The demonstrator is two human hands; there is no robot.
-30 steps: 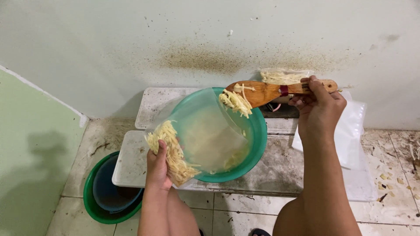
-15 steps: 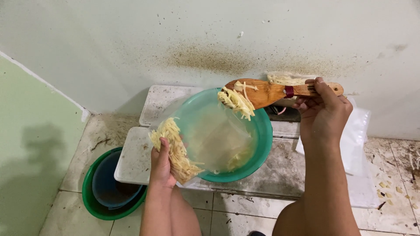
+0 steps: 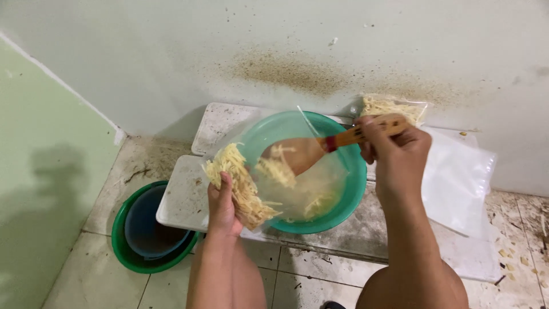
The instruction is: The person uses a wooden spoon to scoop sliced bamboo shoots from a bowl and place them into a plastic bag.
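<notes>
Wood: spatula (image 3: 303, 153) gripped in right hand (image 3: 394, 151), shreds on its blade.
Bag: clear bag (image 3: 240, 183), partly filled, left hand (image 3: 223, 209) fingers clamped around it.
Left: shreds in teal bowl (image 3: 349, 189).
Done: one packed bag (image 3: 394, 107) behind.

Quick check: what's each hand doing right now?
Left hand: closed on a clear plastic bag of shredded strips.
Right hand: closed on a wooden spatula.

I saw a clear plastic bag (image 3: 240, 183) of pale shreds in my left hand (image 3: 222, 209), another filled bag (image 3: 394, 106) by the wall, and empty clear bags (image 3: 457, 183) at right.
</notes>
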